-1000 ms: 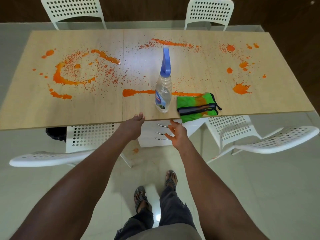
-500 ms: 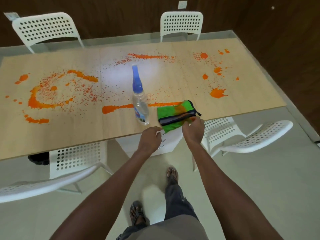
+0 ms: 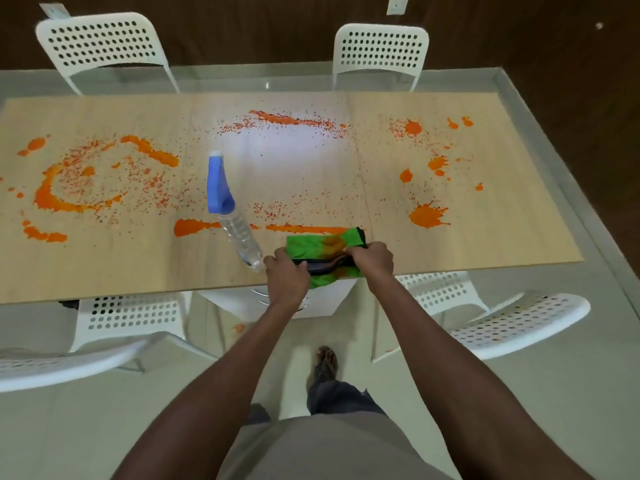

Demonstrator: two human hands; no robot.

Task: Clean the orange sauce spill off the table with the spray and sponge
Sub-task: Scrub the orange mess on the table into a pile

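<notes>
While both arms reach forward over the near edge of the surface [image 3: 104, 268], the left hand [image 3: 285, 273] and the right hand [image 3: 372, 259] grip opposite ends of the green cloth [image 3: 311, 245], fingers curled over its dark band. The cloth, which serves here as the sponge, lies at the near edge, partly overhanging it, and already carries an orange stain at its middle. Holding it by two ends probably allows it to be lifted or refolded before wiping. The spray bottle [image 3: 239, 233] stands just left of the left hand, within easy reach, its blue trigger head [image 3: 218, 187] leaning away from the viewer. Orange sauce [image 3: 427, 216] remains untouched across the surface: a ring at left, a streak just behind the cloth, splashes at right. White chairs [image 3: 381, 50] stand around the surface.
</notes>
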